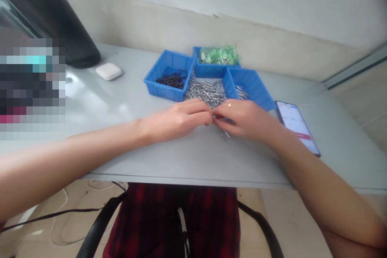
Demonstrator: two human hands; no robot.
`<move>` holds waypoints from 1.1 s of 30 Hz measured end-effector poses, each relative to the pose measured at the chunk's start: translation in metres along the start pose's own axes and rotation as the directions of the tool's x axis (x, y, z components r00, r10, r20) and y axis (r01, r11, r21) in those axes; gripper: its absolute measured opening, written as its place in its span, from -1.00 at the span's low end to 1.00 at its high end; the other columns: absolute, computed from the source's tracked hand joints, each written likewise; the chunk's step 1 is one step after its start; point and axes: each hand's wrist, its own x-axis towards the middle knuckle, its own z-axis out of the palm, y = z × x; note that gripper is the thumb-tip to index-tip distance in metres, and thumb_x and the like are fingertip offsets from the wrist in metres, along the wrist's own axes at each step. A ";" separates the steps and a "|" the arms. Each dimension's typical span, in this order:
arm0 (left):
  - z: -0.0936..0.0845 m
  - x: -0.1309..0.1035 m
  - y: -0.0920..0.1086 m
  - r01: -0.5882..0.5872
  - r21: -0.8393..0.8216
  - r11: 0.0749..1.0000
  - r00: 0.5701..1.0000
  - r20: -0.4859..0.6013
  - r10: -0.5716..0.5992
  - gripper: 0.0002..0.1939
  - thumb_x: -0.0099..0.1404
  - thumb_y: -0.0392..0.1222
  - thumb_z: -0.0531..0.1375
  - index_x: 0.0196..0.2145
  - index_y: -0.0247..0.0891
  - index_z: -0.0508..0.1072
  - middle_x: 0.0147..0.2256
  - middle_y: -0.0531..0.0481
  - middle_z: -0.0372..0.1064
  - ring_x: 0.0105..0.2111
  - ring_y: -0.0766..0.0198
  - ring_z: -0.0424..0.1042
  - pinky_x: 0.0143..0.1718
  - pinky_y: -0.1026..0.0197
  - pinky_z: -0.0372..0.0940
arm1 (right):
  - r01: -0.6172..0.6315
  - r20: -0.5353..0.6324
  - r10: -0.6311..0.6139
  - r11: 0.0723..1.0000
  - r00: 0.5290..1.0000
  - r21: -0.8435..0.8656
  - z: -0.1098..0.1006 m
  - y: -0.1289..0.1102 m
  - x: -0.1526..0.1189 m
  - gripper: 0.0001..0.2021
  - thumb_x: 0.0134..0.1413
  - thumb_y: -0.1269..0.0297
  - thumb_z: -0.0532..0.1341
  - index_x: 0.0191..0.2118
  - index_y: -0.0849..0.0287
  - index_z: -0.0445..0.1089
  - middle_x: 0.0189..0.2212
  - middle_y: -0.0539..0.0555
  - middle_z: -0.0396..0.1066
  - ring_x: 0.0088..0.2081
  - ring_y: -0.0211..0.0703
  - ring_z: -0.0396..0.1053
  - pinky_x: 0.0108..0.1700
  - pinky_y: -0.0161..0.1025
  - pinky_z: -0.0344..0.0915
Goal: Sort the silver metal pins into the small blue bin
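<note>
Among 3 blue trays (pixel 165 91), many silver pins (pixel 207 90) are left heaped loose on the table (pixel 181 161); some are contained in the right tray (pixel 256 90), dark pins (pixel 171 80) in the left. The left hand (pixel 181 120) and right hand (pixel 246 119) are brought together at the fingertips; whether anything is pinched cannot be told. No brand can be read, nor the small text on the phone (pixel 294 121).

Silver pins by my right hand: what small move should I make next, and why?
Perhaps lift the right hand slightly: a few silver pins poke out beneath it toward the near edge of the desk, and the hand hides whether they're held or loose.
</note>
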 end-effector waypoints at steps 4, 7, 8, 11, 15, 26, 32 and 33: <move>-0.002 0.001 0.001 -0.006 -0.004 1.000 0.999 0.039 0.006 -0.74 0.37 -0.45 -0.11 -0.19 -0.26 0.33 -0.17 -0.13 0.40 -0.14 0.27 0.35 -0.09 0.20 0.31 | 0.007 -0.008 -0.007 1.000 1.000 0.004 0.000 -0.001 0.001 -0.81 0.21 0.28 0.05 -0.28 0.17 0.40 -0.41 0.08 0.45 -0.34 -0.15 0.38 -0.35 -0.26 0.19; -0.003 0.003 0.002 -0.022 -0.007 1.000 0.999 0.045 0.022 -0.74 0.37 -0.45 -0.11 -0.19 -0.29 0.33 -0.18 -0.16 0.40 -0.15 0.27 0.34 -0.09 0.20 0.31 | 0.006 -0.009 -0.006 1.000 1.000 0.003 -0.001 -0.002 0.001 -0.80 0.21 0.30 0.04 -0.30 0.18 0.39 -0.41 0.08 0.45 -0.35 -0.15 0.38 -0.36 -0.26 0.19; -0.003 0.003 0.002 -0.026 -0.009 1.000 0.999 0.041 0.027 -0.74 0.37 -0.45 -0.11 -0.19 -0.30 0.34 -0.18 -0.17 0.40 -0.16 0.26 0.34 -0.09 0.20 0.31 | 0.003 -0.009 -0.003 1.000 1.000 0.001 -0.001 -0.002 0.001 -0.81 0.21 0.31 0.04 -0.30 0.18 0.39 -0.42 0.08 0.44 -0.35 -0.15 0.38 -0.36 -0.26 0.20; -0.004 0.003 0.002 -0.020 -0.011 1.000 0.999 0.040 0.020 -0.73 0.37 -0.45 -0.11 -0.19 -0.30 0.35 -0.18 -0.17 0.40 -0.15 0.26 0.35 -0.09 0.19 0.31 | 0.006 -0.012 -0.006 1.000 1.000 0.000 -0.001 -0.003 0.001 -0.81 0.20 0.32 0.04 -0.31 0.20 0.39 -0.43 0.08 0.43 -0.36 -0.15 0.38 -0.36 -0.26 0.20; -0.004 0.003 0.003 -0.010 -0.015 1.000 0.999 0.046 0.011 -0.72 0.38 -0.44 -0.12 -0.19 -0.29 0.35 -0.18 -0.16 0.40 -0.14 0.26 0.36 -0.09 0.20 0.32 | 0.011 -0.003 -0.011 1.000 1.000 0.008 -0.002 -0.004 0.001 -0.81 0.20 0.31 0.05 -0.34 0.19 0.37 -0.45 0.07 0.41 -0.38 -0.16 0.37 -0.37 -0.26 0.20; 0.001 0.004 0.003 0.055 0.011 0.998 0.998 0.005 -0.055 -0.81 0.36 -0.33 0.00 -0.11 -0.34 0.34 -0.16 -0.18 0.35 -0.15 0.24 0.37 -0.10 0.20 0.34 | 0.044 -0.044 -0.046 0.998 0.998 -0.049 -0.001 -0.003 0.001 -0.81 0.23 0.32 0.04 -0.35 0.20 0.35 -0.47 0.05 0.39 -0.41 -0.19 0.34 -0.38 -0.28 0.18; 0.001 0.004 0.004 0.189 -0.004 0.982 0.982 0.004 -0.189 -0.72 0.35 -0.27 0.03 0.02 -0.32 0.24 -0.12 -0.15 0.32 -0.12 0.23 0.35 -0.12 0.22 0.33 | 0.036 -0.073 -0.038 0.999 0.997 -0.037 0.001 -0.001 0.000 -0.83 0.22 0.32 0.06 -0.25 0.23 0.39 -0.41 0.06 0.43 -0.37 -0.18 0.37 -0.35 -0.29 0.19; 0.001 0.003 0.004 0.211 -0.007 0.978 0.978 0.001 -0.211 -0.71 0.35 -0.27 0.04 0.03 -0.30 0.22 -0.11 -0.14 0.32 -0.12 0.24 0.36 -0.13 0.23 0.33 | 0.030 -0.073 -0.032 0.999 0.997 -0.032 0.002 -0.001 0.000 -0.83 0.22 0.32 0.07 -0.24 0.22 0.39 -0.40 0.06 0.43 -0.36 -0.18 0.38 -0.34 -0.29 0.19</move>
